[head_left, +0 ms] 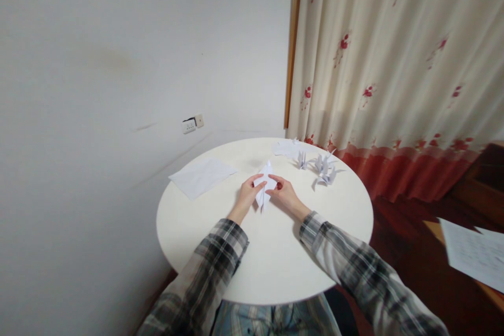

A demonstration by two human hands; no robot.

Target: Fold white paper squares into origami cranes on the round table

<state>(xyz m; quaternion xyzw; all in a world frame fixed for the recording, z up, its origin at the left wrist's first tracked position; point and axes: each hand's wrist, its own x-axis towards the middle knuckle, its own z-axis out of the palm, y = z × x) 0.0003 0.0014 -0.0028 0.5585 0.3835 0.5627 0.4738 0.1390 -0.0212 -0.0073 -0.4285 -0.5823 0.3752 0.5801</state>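
Note:
A white sheet folded into a narrow diamond, a piece of folded paper (266, 174), is held upright-pointing over the middle of the round table. My left hand (249, 189) grips its left edge between thumb and fingers. On the opposite edge, my right hand (285, 192) pinches it the same way, with the thumb near the centre. The lower end of the diamond splits into two points. Both forearms, in plaid sleeves, reach in from the front edge.
The round white table (268, 262) stands against a wall with a socket (189, 126). Flat white paper (202, 176) lies at its left. Several folded paper cranes (325, 168) sit at the right, near more paper (285, 147). A curtain (394, 63) hangs behind; written sheets (472, 249) lie at far right.

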